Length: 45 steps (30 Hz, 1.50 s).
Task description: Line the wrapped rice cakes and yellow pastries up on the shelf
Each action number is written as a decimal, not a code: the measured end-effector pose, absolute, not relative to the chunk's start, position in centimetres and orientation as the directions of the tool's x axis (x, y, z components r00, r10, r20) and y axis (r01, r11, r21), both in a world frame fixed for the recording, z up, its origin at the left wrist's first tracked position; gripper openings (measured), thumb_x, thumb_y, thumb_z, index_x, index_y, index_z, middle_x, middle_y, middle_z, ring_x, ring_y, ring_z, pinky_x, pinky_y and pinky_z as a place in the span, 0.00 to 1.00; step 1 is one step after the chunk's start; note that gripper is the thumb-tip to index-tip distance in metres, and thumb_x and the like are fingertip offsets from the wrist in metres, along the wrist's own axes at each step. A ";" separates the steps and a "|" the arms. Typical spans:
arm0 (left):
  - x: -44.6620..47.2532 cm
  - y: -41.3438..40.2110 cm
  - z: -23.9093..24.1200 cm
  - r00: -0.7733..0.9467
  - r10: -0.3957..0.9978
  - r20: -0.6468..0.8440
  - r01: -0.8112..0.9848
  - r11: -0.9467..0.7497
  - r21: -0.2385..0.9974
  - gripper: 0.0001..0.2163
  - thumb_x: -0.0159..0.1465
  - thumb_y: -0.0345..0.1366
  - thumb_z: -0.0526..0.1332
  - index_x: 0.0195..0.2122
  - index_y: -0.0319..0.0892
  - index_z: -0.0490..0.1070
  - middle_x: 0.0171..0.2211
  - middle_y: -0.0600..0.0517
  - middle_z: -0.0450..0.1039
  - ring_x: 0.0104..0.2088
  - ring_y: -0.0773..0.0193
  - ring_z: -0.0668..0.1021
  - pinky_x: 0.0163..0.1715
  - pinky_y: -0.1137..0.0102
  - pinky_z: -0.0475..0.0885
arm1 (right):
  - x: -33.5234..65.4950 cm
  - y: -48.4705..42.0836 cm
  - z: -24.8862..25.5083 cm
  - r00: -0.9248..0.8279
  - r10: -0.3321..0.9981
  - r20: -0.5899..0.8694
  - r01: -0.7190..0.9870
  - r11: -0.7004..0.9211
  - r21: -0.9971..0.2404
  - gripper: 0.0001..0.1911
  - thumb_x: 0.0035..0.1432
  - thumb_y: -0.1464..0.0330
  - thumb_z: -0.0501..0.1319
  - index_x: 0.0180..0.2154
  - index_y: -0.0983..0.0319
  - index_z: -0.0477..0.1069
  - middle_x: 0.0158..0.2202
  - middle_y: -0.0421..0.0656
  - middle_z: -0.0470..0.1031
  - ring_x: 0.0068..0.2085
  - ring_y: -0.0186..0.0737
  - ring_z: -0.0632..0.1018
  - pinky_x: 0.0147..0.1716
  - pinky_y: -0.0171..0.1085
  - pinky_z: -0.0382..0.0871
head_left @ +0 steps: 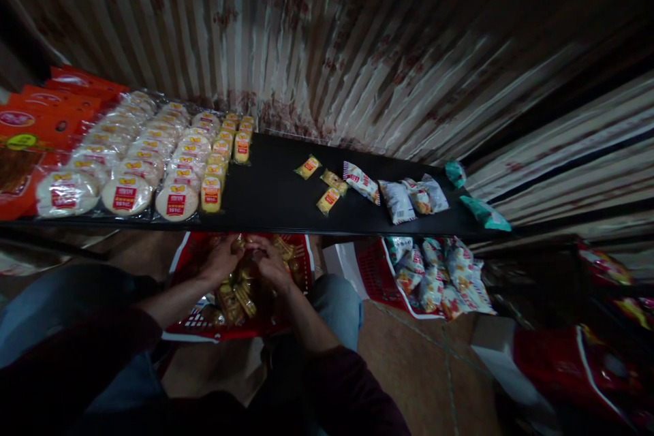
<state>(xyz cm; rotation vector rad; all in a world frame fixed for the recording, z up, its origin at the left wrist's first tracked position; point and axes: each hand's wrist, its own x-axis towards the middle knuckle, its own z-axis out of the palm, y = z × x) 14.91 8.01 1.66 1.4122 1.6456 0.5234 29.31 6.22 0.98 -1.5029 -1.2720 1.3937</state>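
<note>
"Dark maroon fabric sleeves lie nearest us. What are the hands holding?"

"Left hand and right hand both curl among small, oblong, yellow plastic-wrapped packets in the red plastic basket; I can't tell whether either grips one."

"What could go wrong?"

"Knuckles might knock the flat black shelf, its front edge being so near. Rummaging hard could crush packets too."

"And the basket?"

"Its support is hidden; if it's resting on the lap, shifting legs in blue denim could tip it."
</note>
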 end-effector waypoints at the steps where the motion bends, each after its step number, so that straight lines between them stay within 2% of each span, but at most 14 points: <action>1: 14.6 8.1 1.5 0.024 0.941 -0.338 0.537 0.273 0.798 0.18 0.56 0.37 0.57 0.47 0.40 0.69 0.47 0.44 0.74 0.47 0.56 0.75 0.48 0.64 0.67 | 29.3 6.2 1.2 -0.080 0.958 -0.275 0.179 -0.257 -0.950 0.17 0.54 0.71 0.53 0.46 0.60 0.69 0.39 0.42 0.78 0.40 0.38 0.77 0.47 0.42 0.70; 3: 13.9 8.3 1.4 0.016 0.941 -0.337 0.458 0.293 0.839 0.15 0.55 0.39 0.57 0.42 0.41 0.72 0.41 0.47 0.77 0.43 0.56 0.76 0.45 0.65 0.69 | 29.3 6.1 1.5 -0.088 0.960 -0.268 0.169 -0.250 -0.953 0.16 0.55 0.69 0.54 0.45 0.60 0.70 0.39 0.42 0.78 0.40 0.38 0.77 0.46 0.41 0.70; 6: 13.2 8.5 1.7 0.016 0.927 -0.375 0.284 0.356 0.890 0.14 0.52 0.42 0.59 0.36 0.40 0.73 0.36 0.48 0.77 0.38 0.57 0.77 0.39 0.65 0.70 | 29.4 6.1 1.3 0.000 0.971 -0.239 0.213 -0.234 -0.949 0.13 0.55 0.68 0.55 0.42 0.59 0.71 0.41 0.42 0.77 0.42 0.38 0.77 0.48 0.41 0.69; 10: 12.9 8.3 3.5 0.069 0.870 -0.488 0.038 0.486 0.873 0.16 0.46 0.43 0.62 0.33 0.40 0.73 0.31 0.50 0.77 0.33 0.59 0.77 0.34 0.67 0.70 | 29.8 6.2 1.3 0.084 0.953 -0.290 0.318 -0.301 -0.899 0.11 0.56 0.68 0.56 0.40 0.58 0.72 0.42 0.42 0.77 0.43 0.39 0.76 0.49 0.43 0.68; 14: 13.0 7.8 5.0 0.139 0.835 -0.533 -0.063 0.544 0.837 0.16 0.43 0.42 0.64 0.32 0.40 0.73 0.30 0.50 0.76 0.29 0.62 0.76 0.30 0.69 0.68 | 30.3 5.9 2.5 -0.046 0.924 -0.380 0.285 -0.352 -0.891 0.11 0.58 0.63 0.56 0.39 0.58 0.73 0.40 0.41 0.77 0.43 0.38 0.76 0.47 0.40 0.69; 17: 13.3 7.5 5.5 0.167 0.836 -0.523 -0.090 0.541 0.836 0.18 0.43 0.42 0.64 0.34 0.39 0.73 0.31 0.49 0.77 0.32 0.61 0.76 0.31 0.69 0.69 | 30.8 5.4 3.4 -0.155 0.899 -0.410 0.294 -0.355 -0.888 0.12 0.56 0.60 0.58 0.39 0.59 0.73 0.39 0.40 0.77 0.41 0.38 0.76 0.44 0.38 0.69; 21: 13.8 7.3 6.0 0.203 0.827 -0.524 -0.119 0.552 0.825 0.19 0.43 0.40 0.66 0.37 0.39 0.73 0.34 0.49 0.77 0.34 0.60 0.77 0.34 0.68 0.69 | 31.8 4.9 4.9 -0.319 0.863 -0.391 0.300 -0.300 -0.906 0.15 0.53 0.56 0.61 0.36 0.61 0.72 0.35 0.38 0.74 0.37 0.35 0.74 0.40 0.34 0.67; 24: 14.3 7.1 6.6 0.264 0.805 -0.531 -0.172 0.581 0.795 0.17 0.44 0.39 0.67 0.35 0.38 0.73 0.34 0.49 0.77 0.34 0.61 0.77 0.36 0.68 0.70 | 32.8 4.8 6.5 -0.380 0.850 -0.365 0.219 -0.300 -0.928 0.17 0.51 0.55 0.62 0.35 0.61 0.71 0.32 0.37 0.72 0.33 0.32 0.71 0.36 0.32 0.66; 27: 14.7 7.1 7.7 0.370 0.812 -0.451 -0.258 0.556 0.790 0.16 0.48 0.39 0.67 0.37 0.38 0.73 0.34 0.50 0.77 0.34 0.62 0.77 0.36 0.68 0.70 | 33.7 4.7 8.1 -0.393 0.866 -0.310 0.119 -0.287 -0.951 0.18 0.48 0.55 0.65 0.35 0.61 0.71 0.32 0.36 0.71 0.33 0.32 0.71 0.36 0.32 0.65; 31: 15.1 7.3 9.3 0.473 0.818 -0.327 -0.300 0.498 0.813 0.15 0.52 0.38 0.66 0.39 0.39 0.72 0.36 0.51 0.76 0.36 0.63 0.77 0.39 0.68 0.71 | 34.2 4.5 9.4 -0.365 0.892 -0.267 -0.068 -0.311 -0.948 0.22 0.48 0.54 0.66 0.41 0.60 0.69 0.36 0.39 0.73 0.36 0.35 0.73 0.37 0.33 0.67; 36: 16.1 8.3 10.3 0.410 0.862 -0.297 -0.336 0.445 0.830 0.16 0.50 0.36 0.68 0.39 0.38 0.71 0.35 0.51 0.75 0.36 0.64 0.77 0.41 0.67 0.71 | 33.8 4.8 9.3 -0.266 0.927 -0.263 -0.266 -0.333 -0.905 0.25 0.49 0.52 0.64 0.44 0.58 0.67 0.39 0.42 0.74 0.34 0.38 0.76 0.34 0.37 0.70; 41: 17.4 8.9 10.5 0.375 0.879 -0.295 -0.408 0.443 0.798 0.17 0.49 0.35 0.69 0.40 0.39 0.70 0.37 0.51 0.75 0.39 0.64 0.77 0.45 0.65 0.70 | 33.8 5.2 9.2 -0.063 0.976 -0.206 -0.234 -0.215 -0.948 0.21 0.48 0.54 0.64 0.40 0.58 0.66 0.37 0.41 0.73 0.36 0.39 0.74 0.37 0.36 0.69; 45: 18.1 8.5 10.2 0.411 0.882 -0.231 -0.340 0.383 0.859 0.15 0.53 0.40 0.66 0.39 0.39 0.70 0.36 0.51 0.74 0.37 0.65 0.76 0.42 0.69 0.69 | 33.8 5.1 9.5 0.021 0.989 -0.145 -0.168 -0.139 -0.976 0.17 0.47 0.57 0.66 0.35 0.58 0.65 0.33 0.37 0.70 0.34 0.35 0.72 0.35 0.33 0.67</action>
